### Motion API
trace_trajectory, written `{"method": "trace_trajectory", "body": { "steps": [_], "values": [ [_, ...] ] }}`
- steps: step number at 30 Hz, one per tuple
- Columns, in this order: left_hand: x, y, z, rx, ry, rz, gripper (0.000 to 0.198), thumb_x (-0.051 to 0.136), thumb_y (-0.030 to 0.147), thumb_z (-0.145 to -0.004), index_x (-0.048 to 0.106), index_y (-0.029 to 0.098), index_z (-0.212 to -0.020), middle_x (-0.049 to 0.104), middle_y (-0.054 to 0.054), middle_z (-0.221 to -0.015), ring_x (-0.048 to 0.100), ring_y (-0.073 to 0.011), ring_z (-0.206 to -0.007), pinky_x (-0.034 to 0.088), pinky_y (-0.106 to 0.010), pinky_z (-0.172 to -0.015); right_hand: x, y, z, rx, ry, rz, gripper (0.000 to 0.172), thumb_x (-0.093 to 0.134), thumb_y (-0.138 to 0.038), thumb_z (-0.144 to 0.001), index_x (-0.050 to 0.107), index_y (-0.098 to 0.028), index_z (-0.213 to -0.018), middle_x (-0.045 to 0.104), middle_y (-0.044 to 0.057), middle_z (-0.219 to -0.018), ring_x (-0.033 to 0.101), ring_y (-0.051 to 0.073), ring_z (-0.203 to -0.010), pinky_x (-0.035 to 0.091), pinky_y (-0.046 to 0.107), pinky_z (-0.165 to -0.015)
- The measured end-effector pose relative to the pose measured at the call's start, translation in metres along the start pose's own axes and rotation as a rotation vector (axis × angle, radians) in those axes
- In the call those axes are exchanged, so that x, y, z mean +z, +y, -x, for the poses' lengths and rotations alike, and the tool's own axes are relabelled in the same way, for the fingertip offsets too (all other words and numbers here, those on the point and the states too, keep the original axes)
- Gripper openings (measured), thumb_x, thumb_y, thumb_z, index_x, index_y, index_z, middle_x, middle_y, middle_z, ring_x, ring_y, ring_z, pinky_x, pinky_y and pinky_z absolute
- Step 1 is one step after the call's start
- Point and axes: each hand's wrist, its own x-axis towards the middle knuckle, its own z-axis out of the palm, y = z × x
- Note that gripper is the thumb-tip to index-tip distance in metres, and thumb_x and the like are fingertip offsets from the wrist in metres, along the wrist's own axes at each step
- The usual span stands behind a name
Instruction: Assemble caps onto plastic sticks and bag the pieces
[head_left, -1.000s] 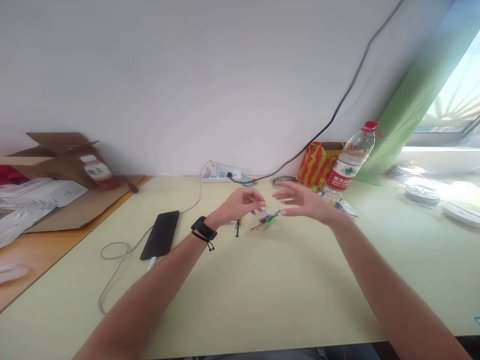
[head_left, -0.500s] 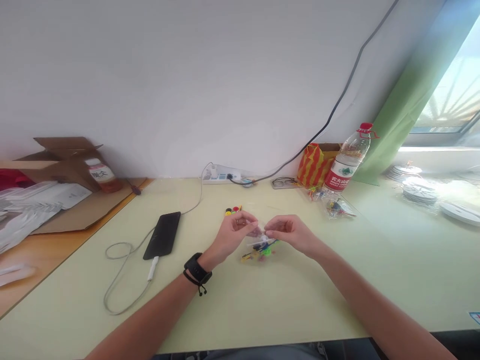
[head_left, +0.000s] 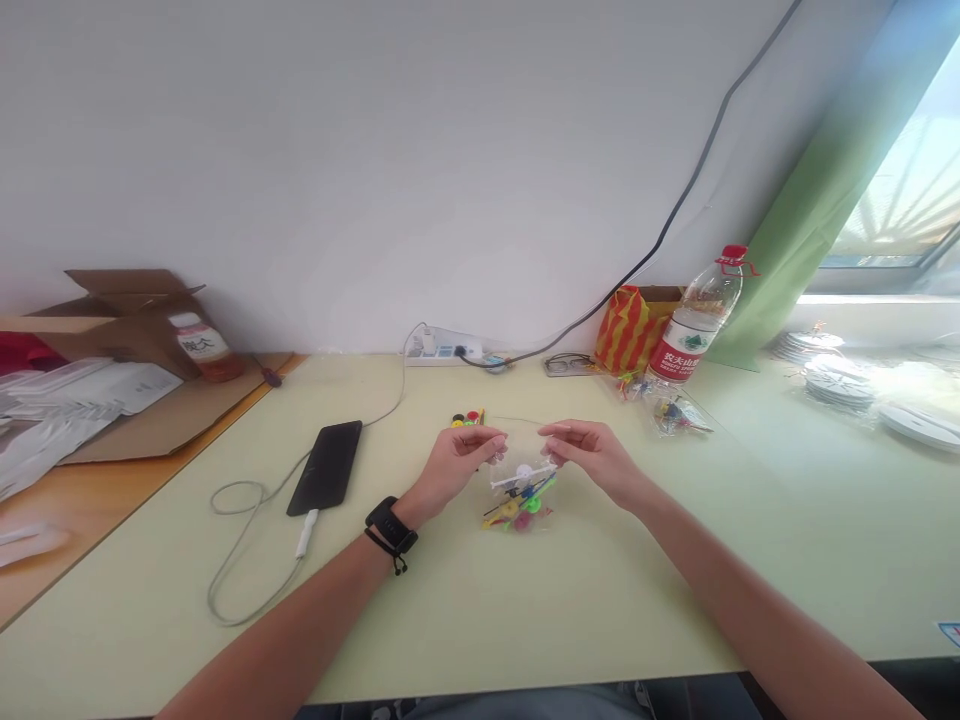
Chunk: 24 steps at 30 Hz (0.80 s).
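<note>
A clear plastic bag (head_left: 519,520) with small white, blue, yellow, green and pink plastic parts inside hangs between my hands, just over the table. My left hand (head_left: 459,462) pinches the bag's upper left corner, fingers closed. On the other side my right hand (head_left: 592,457) grips the upper right corner between thumb and fingers. The bag's top edge is stretched between them. Small round coloured pieces (head_left: 466,420), black, red and yellow, lie just behind my left hand, which partly hides them.
A black phone (head_left: 325,468) on a white cable lies to the left. Against the wall is a power strip (head_left: 442,350). At the right stand a large water bottle (head_left: 686,330) and a red-yellow bag (head_left: 628,328), with another filled clear bag (head_left: 677,416) in front. A cardboard box (head_left: 142,310) sits far left.
My hands have moved apart, and the top of the bag is now spread wider between them. The parts inside show more plainly.
</note>
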Motion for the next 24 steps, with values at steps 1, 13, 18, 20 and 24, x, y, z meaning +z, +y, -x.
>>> {"method": "trace_trajectory", "body": {
  "steps": [1, 13, 18, 20, 24],
  "values": [
    [-0.002, -0.001, -0.001, -0.001, -0.002, 0.022, 0.035, 0.082, 0.04, -0.081, 0.079, 0.017, -0.108, 0.076, -0.006, -0.081, 0.07, -0.0185, -0.078, 0.055, -0.031, -0.075, -0.002, 0.0, -0.001, -0.006, 0.003, -0.014, 0.043, 0.079, -0.05, -0.081, 0.077, -0.021, -0.112, 0.076, 0.006, -0.089, 0.066, 0.018, -0.077, 0.054, 0.036, -0.077],
    [-0.003, -0.002, 0.0, -0.037, -0.001, 0.161, 0.034, 0.07, 0.042, -0.09, 0.081, 0.013, -0.104, 0.076, -0.011, -0.084, 0.07, -0.0204, -0.079, 0.055, -0.032, -0.077, -0.001, 0.005, -0.001, -0.035, 0.057, -0.117, 0.036, 0.071, -0.053, -0.085, 0.081, -0.019, -0.092, 0.075, 0.009, -0.084, 0.064, 0.02, -0.074, 0.053, 0.037, -0.072],
    [-0.001, -0.002, 0.001, 0.02, 0.045, 0.055, 0.039, 0.079, 0.045, -0.083, 0.077, 0.015, -0.109, 0.072, -0.004, -0.076, 0.066, -0.0162, -0.071, 0.054, -0.03, -0.072, 0.005, -0.001, 0.002, -0.094, 0.064, 0.033, 0.038, 0.082, -0.052, -0.076, 0.077, -0.022, -0.098, 0.071, 0.004, -0.08, 0.062, 0.019, -0.072, 0.054, 0.036, -0.07],
    [-0.001, -0.004, 0.0, 0.012, 0.06, 0.02, 0.04, 0.085, 0.041, -0.078, 0.077, 0.016, -0.109, 0.07, -0.002, -0.073, 0.066, -0.0154, -0.07, 0.054, -0.029, -0.071, 0.006, 0.001, 0.001, -0.1, 0.055, 0.021, 0.042, 0.083, -0.051, -0.076, 0.074, -0.022, -0.104, 0.07, 0.004, -0.08, 0.063, 0.019, -0.074, 0.055, 0.036, -0.071],
    [0.0, -0.006, 0.001, -0.01, 0.073, -0.015, 0.033, 0.086, 0.039, -0.077, 0.079, 0.017, -0.1, 0.072, -0.004, -0.076, 0.067, -0.0159, -0.072, 0.055, -0.028, -0.072, 0.006, 0.002, 0.001, -0.082, 0.032, 0.034, 0.042, 0.081, -0.051, -0.079, 0.073, -0.021, -0.108, 0.069, 0.004, -0.084, 0.063, 0.019, -0.077, 0.054, 0.035, -0.073]
  ]
}}
